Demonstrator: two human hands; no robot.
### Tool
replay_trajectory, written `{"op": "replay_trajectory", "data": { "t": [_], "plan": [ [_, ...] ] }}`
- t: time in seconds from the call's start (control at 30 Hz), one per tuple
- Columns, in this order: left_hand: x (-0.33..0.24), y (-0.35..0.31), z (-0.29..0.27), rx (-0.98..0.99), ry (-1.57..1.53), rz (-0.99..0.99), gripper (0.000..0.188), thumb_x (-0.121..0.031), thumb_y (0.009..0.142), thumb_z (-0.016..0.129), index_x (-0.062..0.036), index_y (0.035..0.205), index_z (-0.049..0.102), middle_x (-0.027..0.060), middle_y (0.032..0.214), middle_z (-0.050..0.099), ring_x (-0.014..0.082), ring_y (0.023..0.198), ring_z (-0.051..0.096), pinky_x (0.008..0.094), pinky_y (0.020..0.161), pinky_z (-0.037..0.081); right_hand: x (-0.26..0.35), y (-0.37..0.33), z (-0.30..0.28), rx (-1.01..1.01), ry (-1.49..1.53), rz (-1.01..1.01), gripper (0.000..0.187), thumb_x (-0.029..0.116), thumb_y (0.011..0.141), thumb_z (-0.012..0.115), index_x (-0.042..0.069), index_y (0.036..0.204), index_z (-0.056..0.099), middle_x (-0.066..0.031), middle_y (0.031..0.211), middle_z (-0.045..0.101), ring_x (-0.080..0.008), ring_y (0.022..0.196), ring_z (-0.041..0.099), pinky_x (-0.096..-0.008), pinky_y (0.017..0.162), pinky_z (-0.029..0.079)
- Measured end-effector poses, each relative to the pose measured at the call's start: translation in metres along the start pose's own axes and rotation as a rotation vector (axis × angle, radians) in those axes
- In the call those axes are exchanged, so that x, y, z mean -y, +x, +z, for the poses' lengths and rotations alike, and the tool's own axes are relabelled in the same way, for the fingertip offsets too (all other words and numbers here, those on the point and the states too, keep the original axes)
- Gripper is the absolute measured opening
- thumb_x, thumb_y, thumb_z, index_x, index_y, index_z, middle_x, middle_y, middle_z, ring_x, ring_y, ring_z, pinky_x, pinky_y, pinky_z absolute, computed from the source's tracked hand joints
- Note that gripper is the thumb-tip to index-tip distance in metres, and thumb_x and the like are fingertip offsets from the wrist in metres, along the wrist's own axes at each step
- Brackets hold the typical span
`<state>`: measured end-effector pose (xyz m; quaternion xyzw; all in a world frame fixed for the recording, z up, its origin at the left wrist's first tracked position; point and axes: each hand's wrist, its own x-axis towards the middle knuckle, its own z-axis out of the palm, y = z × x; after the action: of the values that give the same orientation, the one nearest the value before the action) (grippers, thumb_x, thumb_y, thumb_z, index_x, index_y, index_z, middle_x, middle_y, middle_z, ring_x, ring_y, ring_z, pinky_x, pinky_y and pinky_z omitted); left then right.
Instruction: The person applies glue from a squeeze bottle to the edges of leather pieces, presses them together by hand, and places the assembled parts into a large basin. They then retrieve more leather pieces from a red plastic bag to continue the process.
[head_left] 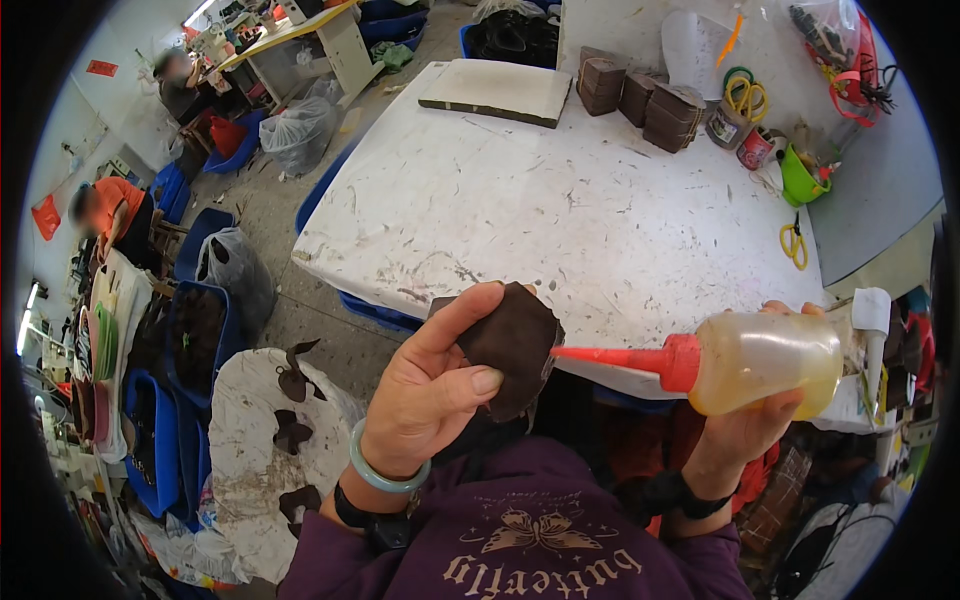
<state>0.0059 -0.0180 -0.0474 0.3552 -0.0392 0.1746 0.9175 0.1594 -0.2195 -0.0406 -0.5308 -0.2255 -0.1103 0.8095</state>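
My left hand (425,390) grips a dark brown piece (510,345), which looks like leather or fabric, between thumb and fingers. The piece is held up in front of my body, near the table's front edge. My right hand (735,435) is wrapped round a clear squeeze bottle (770,362) of yellowish liquid, tilted on its side. Its long red nozzle (615,357) points left, and the tip meets the right edge of the brown piece. Most of my right fingers are hidden behind the bottle.
On the white table (480,210) lie a pale slab (497,90), bundled brown stacks (670,118), yellow scissors (793,243) and a green container (802,178). Dark cut pieces (292,432) rest on a round surface (245,425) at left. Blue bins (155,440) stand beyond; two people sit farther off.
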Motion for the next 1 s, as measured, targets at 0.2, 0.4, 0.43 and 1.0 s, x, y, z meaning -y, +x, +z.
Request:
{"op": "replay_trajectory", "data": {
  "t": [0.2,0.4,0.43,1.0],
  "plan": [
    [-0.001,-0.003,0.001,-0.043,0.036,-0.002,0.064,0.01,0.079,0.052,-0.0036,0.138,0.034,0.0182,0.139,0.038,0.0265,0.127,0.041,0.04,0.105,0.036,-0.002,0.003,-0.002,0.005,0.022,0.001,0.087,0.056,0.078,0.064,-0.002,0.132,0.028,-0.0171,0.109,0.052,-0.0207,0.096,0.053,-0.0342,0.086,0.045],
    [-0.001,-0.001,0.0,-0.019,0.066,0.023,0.063,0.011,0.079,0.051,-0.0044,0.138,0.035,0.0176,0.14,0.037,0.0259,0.129,0.039,0.0397,0.106,0.034,-0.002,-0.002,-0.004,0.046,-0.074,-0.012,0.089,0.059,0.077,0.062,-0.003,0.131,0.029,-0.0166,0.105,0.053,-0.0206,0.093,0.054,-0.0352,0.081,0.048],
    [-0.001,-0.001,0.002,-0.036,0.082,0.031,0.063,0.011,0.079,0.051,-0.0046,0.138,0.035,0.0175,0.14,0.037,0.0259,0.129,0.039,0.0397,0.107,0.033,-0.002,-0.003,-0.003,0.047,-0.073,-0.01,0.089,0.059,0.077,0.062,-0.003,0.131,0.029,-0.0166,0.105,0.053,-0.0206,0.093,0.054,-0.0352,0.081,0.048],
    [0.001,0.003,0.011,-0.155,0.211,0.103,0.056,0.011,0.084,0.052,0.0005,0.136,0.035,0.0143,0.129,0.049,0.0167,0.108,0.056,0.0275,0.087,0.049,0.007,-0.014,0.007,-0.025,-0.154,-0.049,0.096,0.065,0.069,0.066,0.001,0.13,0.027,-0.0126,0.095,0.052,-0.027,0.075,0.062,-0.0404,0.067,0.055]
  ]
}}
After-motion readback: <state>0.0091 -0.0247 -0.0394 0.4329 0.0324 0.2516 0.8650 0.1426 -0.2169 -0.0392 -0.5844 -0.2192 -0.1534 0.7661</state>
